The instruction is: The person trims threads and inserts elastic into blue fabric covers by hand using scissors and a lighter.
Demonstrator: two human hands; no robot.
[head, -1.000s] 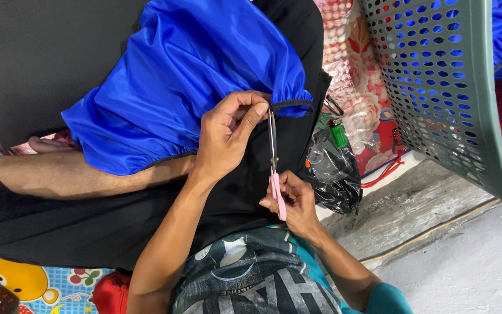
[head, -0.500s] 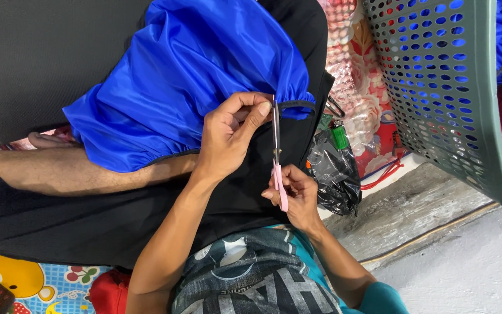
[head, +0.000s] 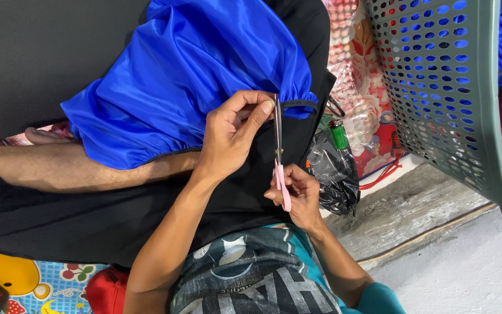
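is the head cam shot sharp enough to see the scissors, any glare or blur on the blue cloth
Head view: sharp overall, with no motion blur on the left hand or right hand; the scissors read clearly, thin metal blades and pink handles; the blue cloth shows soft bright sheen along its folds, not blown out; light is even and diffuse with faint shadows; the green basket looks slightly stretched at the frame edge.

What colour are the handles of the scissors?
Pink, seen in the head view: the metal-bladed scissors sit in the right hand.

Left hand raised, fingers pinched (thumb under), right hand curled shut, forearms converging.
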